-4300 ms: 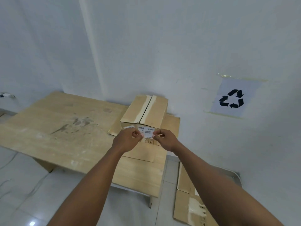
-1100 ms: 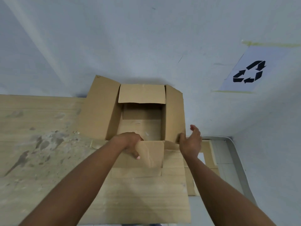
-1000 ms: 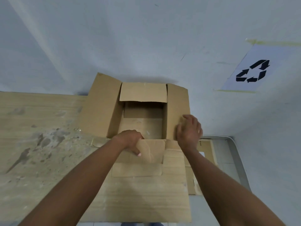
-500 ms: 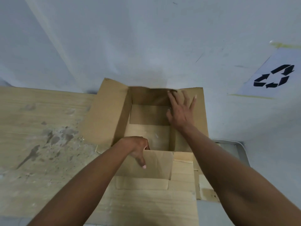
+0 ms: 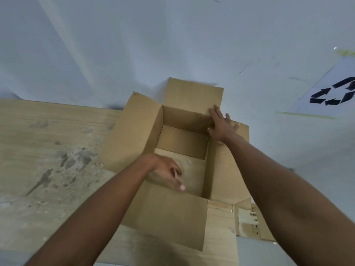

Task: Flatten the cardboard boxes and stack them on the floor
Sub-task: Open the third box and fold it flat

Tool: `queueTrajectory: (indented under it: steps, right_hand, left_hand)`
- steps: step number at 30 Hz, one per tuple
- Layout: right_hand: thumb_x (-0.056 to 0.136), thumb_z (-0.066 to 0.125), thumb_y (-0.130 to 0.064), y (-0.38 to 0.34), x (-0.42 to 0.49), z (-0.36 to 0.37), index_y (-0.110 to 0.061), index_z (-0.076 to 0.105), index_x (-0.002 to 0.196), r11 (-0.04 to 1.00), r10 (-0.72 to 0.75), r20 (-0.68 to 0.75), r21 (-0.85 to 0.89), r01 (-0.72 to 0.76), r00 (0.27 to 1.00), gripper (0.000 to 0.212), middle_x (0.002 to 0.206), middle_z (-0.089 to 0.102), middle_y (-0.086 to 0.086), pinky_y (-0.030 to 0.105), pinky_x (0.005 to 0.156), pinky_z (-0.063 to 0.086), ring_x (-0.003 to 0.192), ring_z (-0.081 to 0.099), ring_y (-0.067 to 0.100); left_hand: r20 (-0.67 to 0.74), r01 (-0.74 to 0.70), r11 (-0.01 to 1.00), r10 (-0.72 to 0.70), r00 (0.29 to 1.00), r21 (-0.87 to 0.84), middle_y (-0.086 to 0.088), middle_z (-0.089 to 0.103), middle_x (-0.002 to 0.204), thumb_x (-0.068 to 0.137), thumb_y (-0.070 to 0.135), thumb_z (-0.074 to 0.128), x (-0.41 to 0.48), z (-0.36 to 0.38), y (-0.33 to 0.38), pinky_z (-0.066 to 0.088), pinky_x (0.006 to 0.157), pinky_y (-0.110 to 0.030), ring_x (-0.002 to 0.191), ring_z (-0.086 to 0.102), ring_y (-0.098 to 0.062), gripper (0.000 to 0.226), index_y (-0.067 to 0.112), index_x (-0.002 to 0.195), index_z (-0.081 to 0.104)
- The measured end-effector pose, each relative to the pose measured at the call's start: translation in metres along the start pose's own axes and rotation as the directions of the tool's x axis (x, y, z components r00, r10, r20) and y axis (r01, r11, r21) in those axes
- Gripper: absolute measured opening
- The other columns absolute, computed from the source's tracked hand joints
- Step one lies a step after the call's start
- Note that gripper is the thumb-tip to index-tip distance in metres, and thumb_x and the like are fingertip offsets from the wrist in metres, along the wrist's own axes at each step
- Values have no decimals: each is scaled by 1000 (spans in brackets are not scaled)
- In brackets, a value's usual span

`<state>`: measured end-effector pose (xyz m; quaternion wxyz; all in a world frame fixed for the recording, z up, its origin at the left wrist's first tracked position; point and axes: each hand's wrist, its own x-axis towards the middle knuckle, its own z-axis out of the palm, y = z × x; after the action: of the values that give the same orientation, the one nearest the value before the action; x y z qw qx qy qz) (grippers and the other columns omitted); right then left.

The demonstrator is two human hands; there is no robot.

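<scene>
Cardboard box [image 5: 178, 150], open-topped with all four flaps spread, sitting on the wooden table [image 5: 38, 150] at its right end; light, stiff corrugated board, likely folding only along its creases, best gripped at opposite rims. Left hand [image 5: 167, 172] reaches inside by the near wall, fingers loosely curled, apparently holding nothing; right hand [image 5: 221, 125] lies flat and open on the far-right corner. Beyond: pale wall [image 5: 172, 45], recycling sign [image 5: 334, 93] far right.

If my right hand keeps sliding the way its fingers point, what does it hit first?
Probably the upright far flap of the open box: the right hand lies flat at the far right corner, fingers aimed there. Depth is unclear.
</scene>
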<state>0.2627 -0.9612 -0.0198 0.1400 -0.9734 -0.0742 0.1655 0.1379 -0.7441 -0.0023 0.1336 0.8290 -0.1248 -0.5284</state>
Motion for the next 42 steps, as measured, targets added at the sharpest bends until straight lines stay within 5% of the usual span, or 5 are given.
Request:
queueTrajectory:
  steps: [9, 13, 22, 30, 42]
  right_hand:
    - [80, 60, -71, 21, -59, 14, -23, 12, 156, 887, 444, -269, 268, -376, 855, 102, 166, 10, 3, 69, 113, 11, 152, 9, 39]
    - [63, 75, -75, 14, -82, 5, -24, 13, 149, 703, 606, -96, 529, -475, 790, 118, 146, 38, 11, 54, 97, 43, 127, 50, 44]
    - [92, 65, -39, 6, -69, -57, -6, 41, 138, 644, 622, -134, 648, -406, 772, 62, 135, 56, 16, 42, 95, 47, 119, 58, 35]
    - [95, 48, -5, -33, -41, -61, -9, 57, 108, -88, 591, 161, 987, -135, 791, 17, 118, 64, 13, 30, 60, 57, 102, 62, 29]
    - [87, 65, -51, -88, -24, -32, -32, 13, 155, 231, 420, 83, 953, -195, 904, 88, 154, 34, 4, 44, 79, 59, 120, 47, 30]
  left_hand:
    - [-920, 266, 941, -280, 274, -208, -12, 32, 155, 80, 47, 72, -21, -40, -84, 33, 106, -54, 137, 34, -38, 81, 21, 147, 36]
    - [-663, 236, 744, -666, 342, -625, -20, 47, 144, 69, 72, 73, -27, -41, -108, 42, 97, -51, 129, 50, -42, 112, 15, 151, 21]
    - [-894, 167, 961, -268, 360, -220, -8, 70, 95, 56, 61, 88, -62, -66, -95, 50, 72, -37, 93, 64, -32, 61, 18, 90, 62]
    - [-895, -18, 1000, 21, 445, 14, 5, 74, 89, 56, 61, 88, -76, -43, -89, 52, 77, -36, 87, 66, -20, 56, 26, 97, 74]
    - [-883, 203, 961, 75, 464, 189, -3, 69, 90, 59, 98, 45, -85, -15, -85, 44, 72, -35, 87, 65, -27, 98, 24, 123, 53]
